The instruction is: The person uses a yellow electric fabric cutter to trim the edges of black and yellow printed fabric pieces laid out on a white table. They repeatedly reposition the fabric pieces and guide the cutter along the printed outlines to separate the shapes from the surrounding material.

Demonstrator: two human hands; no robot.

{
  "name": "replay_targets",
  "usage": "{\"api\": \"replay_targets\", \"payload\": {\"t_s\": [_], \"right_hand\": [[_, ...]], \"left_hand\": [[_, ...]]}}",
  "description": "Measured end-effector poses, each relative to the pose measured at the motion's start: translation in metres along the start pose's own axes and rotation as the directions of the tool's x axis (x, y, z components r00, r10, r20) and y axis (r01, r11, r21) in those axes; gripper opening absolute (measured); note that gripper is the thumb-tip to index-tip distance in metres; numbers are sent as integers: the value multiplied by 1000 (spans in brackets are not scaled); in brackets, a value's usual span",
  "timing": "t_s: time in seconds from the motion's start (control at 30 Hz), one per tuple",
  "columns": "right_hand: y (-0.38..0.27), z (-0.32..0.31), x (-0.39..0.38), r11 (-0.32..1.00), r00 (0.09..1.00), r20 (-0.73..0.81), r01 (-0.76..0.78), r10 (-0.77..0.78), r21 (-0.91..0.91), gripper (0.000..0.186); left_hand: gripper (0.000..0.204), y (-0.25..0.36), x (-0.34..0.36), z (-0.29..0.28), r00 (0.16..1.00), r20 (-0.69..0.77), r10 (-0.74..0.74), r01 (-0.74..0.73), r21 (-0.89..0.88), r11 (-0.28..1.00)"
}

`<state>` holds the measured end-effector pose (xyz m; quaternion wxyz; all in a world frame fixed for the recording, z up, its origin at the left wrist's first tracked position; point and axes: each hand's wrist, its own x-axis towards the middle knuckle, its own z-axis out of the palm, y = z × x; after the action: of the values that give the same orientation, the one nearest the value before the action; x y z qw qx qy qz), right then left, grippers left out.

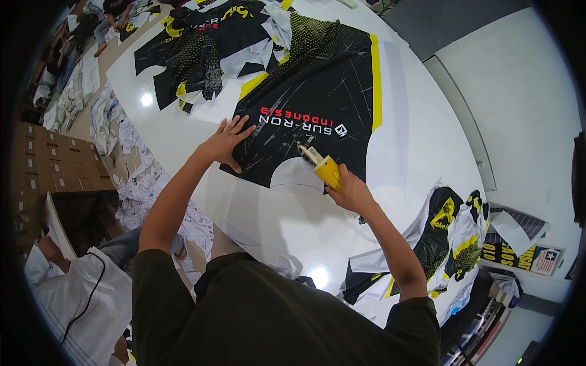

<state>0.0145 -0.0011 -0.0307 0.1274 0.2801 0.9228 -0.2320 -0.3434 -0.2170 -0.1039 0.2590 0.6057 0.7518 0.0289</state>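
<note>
A black jersey panel with yellow edging and a printed chest lies flat on the white table. My left hand rests on the panel's left edge with its fingers spread. In my right hand is a yellow handheld electric fabric cutter, gripped by its body. The cutter's metal head points up and left and sits over the panel, just right of the curved neckline cutout. White material shows inside that cutout. Whether the blade touches the cloth, I cannot tell.
More cut black, yellow and white pieces are heaped at the far left of the table. Another pile lies at the right edge. White scraps cover the floor to the left, beside stacked cardboard boxes. Another person sits at the far left.
</note>
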Motion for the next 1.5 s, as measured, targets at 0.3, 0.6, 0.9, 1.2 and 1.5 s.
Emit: {"api": "replay_targets", "payload": {"t_s": [0.3,0.6,0.9,1.2,1.5], "right_hand": [[-7,-4,2,1000,999,45,-16,17,-25,60],[-11,-2,3,999,998,64,-17,19,-31,68],[-16,13,-21,997,998,-13,-69,69,32,55],[-73,92,-162,816,840,-93,-485,535,315,55],[-257,164,-155,551,595,-92,-661,799,510,54]], "left_hand": [[152,-2,0,1,1000,-6,19,-20,-14,1000],[151,-2,1,3,1000,-13,21,-21,-18,1000],[151,-6,1,4,999,-4,46,-46,3,999],[155,-15,9,9,998,63,13,-17,67,998],[152,-12,16,14,992,100,83,-90,68,994]]}}
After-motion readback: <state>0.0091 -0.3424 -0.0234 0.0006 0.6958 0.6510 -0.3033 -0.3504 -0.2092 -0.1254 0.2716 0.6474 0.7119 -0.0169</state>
